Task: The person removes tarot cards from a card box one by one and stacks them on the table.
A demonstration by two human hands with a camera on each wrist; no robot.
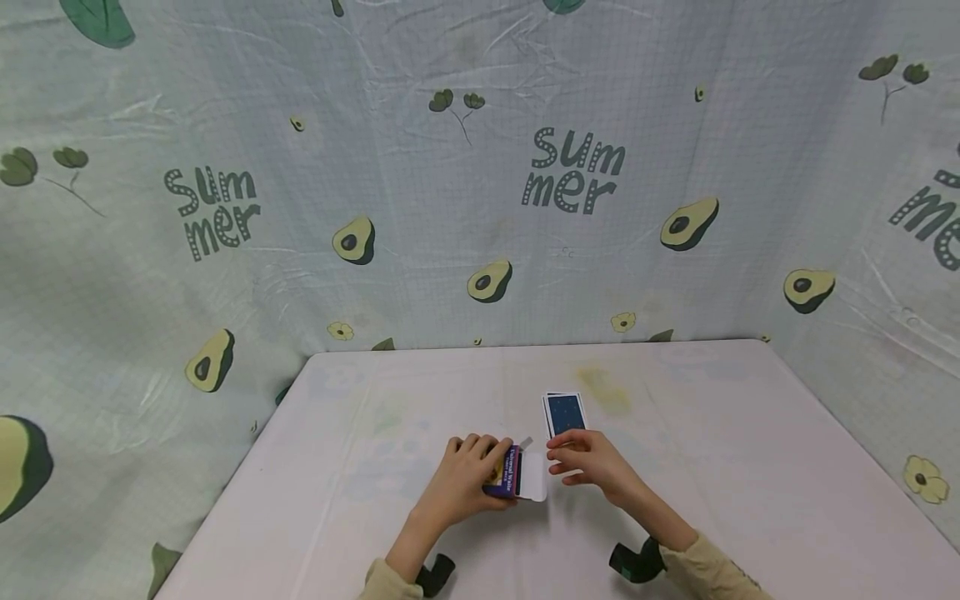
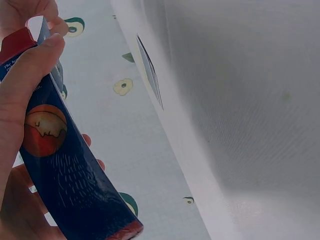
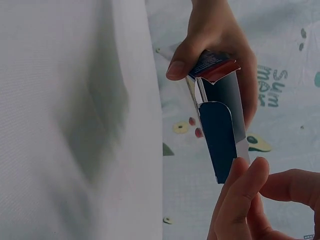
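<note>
My left hand (image 1: pixel 474 471) grips a dark blue card box (image 1: pixel 501 475) with lettering on its front, held above the table. In the left wrist view the box (image 2: pixel 75 165) shows a red edge and a round face picture. Its open end points right, with a white flap (image 1: pixel 533 477) sticking out. My right hand (image 1: pixel 588 462) hovers just beside that flap, fingers loosely bent; I cannot tell whether they touch it. Seen from the right wrist, the fingertips (image 3: pixel 257 167) are close to the box's lower end. Blue-backed cards (image 1: pixel 566 414) lie on the table beyond my right hand.
A white cloth covers the table (image 1: pixel 420 392), with faint yellow and green marks. Behind it hangs a pale curtain (image 1: pixel 405 167) printed with avocados and lettering. Dark bands (image 1: pixel 636 562) with camera mounts sit at both wrists.
</note>
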